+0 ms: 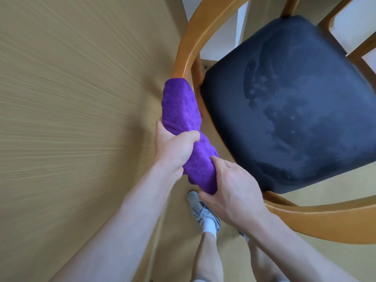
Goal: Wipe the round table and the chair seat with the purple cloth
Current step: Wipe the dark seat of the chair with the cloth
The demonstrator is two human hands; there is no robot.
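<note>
I hold the cloth (181, 110) bunched in the air between surface (71, 98) and chair seat (295, 102), left hand (173, 147) and right hand (230, 186) both clenched round it. The seat shows damp smears, so I judge wiping mostly done.

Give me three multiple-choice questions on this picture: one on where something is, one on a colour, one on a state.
1. Where is the cloth?
A. flat on the seat
B. held in both hands
C. on the floor

2. What colour is the seat?
A. red
B. white
C. dark blue

3. How does the left hand stand?
A. gripping the cloth
B. open flat on the table
C. resting on the shoe

Answers: B, the left hand and the right hand both clutch it; C, the cushion is dark navy; A, its fingers curl round the cloth.
</note>
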